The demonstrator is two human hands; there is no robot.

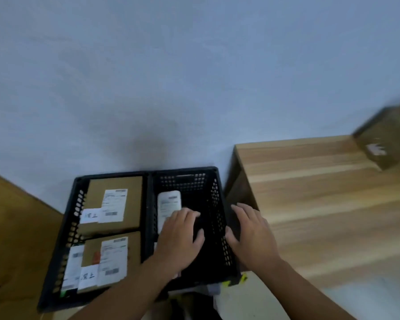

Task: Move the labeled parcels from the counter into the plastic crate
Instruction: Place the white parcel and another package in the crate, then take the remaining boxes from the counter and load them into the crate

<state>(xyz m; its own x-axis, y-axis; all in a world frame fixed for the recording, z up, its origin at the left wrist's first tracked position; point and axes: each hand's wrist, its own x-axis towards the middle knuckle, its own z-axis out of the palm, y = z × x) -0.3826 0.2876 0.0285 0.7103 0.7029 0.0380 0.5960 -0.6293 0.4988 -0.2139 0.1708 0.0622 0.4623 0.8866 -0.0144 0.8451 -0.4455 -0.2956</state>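
Observation:
A black plastic crate (185, 172) with perforated walls stands on the floor left of a wooden counter (321, 204). Its left half holds two brown labeled parcels, one at the back (95, 192) and one at the front (90, 250). A white labeled parcel (168, 200) lies in the right half. My left hand (179, 236) hovers over that half with fingers spread, partly covering the white parcel. My right hand (249, 229) is over the crate's right wall, fingers relaxed, holding nothing. One brown parcel (388, 137) sits blurred at the counter's far right.
A plain pale wall fills the top of the view. A brown cardboard surface (12, 227) lies left of the crate. Something with yellow and black markings (236, 281) shows beneath the crate's front right corner.

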